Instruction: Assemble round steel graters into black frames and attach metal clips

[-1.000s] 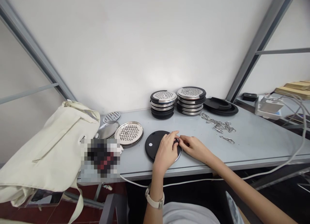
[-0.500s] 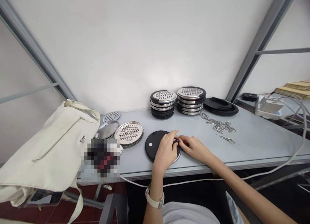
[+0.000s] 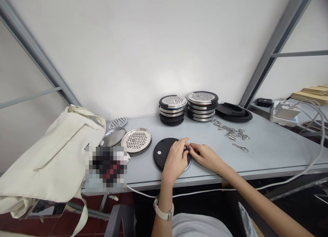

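Note:
A black round disc (image 3: pixel 162 146) with a white dot lies on the table before me, a silvery rim showing at its near right edge. My left hand (image 3: pixel 175 160) lies across its right side, fingers curled over the edge and thumb bent in. From the right, my right hand (image 3: pixel 203 155) pinches at that same edge, its fingertips meeting the left ones. A small dark shiny piece (image 3: pixel 187 148) shows between the fingertips; its kind is mostly hidden. Loose metal snap clips (image 3: pixel 232 132) lie to the right, with a single clip (image 3: pixel 240 147) nearer my right hand.
Two stacks of round graters, the left stack (image 3: pixel 172 110) and right stack (image 3: pixel 203 107), stand by the wall. Beside them are black rings (image 3: pixel 234 113). Left lie a perforated grater plate (image 3: pixel 136 140), a metal lid (image 3: pixel 114 137) and a cream bag (image 3: pixel 58 151). A white cable (image 3: pixel 217 189) runs along the front edge.

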A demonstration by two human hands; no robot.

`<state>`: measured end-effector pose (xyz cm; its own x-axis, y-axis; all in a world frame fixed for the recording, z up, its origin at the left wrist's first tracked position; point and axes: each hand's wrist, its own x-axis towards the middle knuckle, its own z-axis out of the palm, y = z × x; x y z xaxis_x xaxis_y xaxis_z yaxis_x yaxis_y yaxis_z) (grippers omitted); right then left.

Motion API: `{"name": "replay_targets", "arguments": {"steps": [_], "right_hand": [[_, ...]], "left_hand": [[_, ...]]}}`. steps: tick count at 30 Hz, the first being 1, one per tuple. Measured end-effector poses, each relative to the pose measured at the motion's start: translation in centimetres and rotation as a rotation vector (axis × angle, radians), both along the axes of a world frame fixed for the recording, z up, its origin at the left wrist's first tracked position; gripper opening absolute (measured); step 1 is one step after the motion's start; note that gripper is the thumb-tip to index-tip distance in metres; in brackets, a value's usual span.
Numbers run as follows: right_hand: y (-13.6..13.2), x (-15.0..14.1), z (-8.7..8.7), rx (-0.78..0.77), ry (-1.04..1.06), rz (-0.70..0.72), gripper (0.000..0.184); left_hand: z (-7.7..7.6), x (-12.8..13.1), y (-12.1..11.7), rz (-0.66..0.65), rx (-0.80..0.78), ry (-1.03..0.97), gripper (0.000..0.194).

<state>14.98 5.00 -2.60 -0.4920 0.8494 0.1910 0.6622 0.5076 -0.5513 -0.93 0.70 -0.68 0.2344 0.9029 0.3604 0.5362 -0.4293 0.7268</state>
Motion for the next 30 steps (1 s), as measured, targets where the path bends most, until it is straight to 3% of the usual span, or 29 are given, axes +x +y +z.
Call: {"name": "replay_targets", "arguments": {"steps": [30], "right_hand": [[-0.10,-0.02,0.16,0.006,0.006,0.007,0.031]], "left_hand": [[0.01,0.08,-0.05,0.007,0.011,-0.001,0.046]]}}
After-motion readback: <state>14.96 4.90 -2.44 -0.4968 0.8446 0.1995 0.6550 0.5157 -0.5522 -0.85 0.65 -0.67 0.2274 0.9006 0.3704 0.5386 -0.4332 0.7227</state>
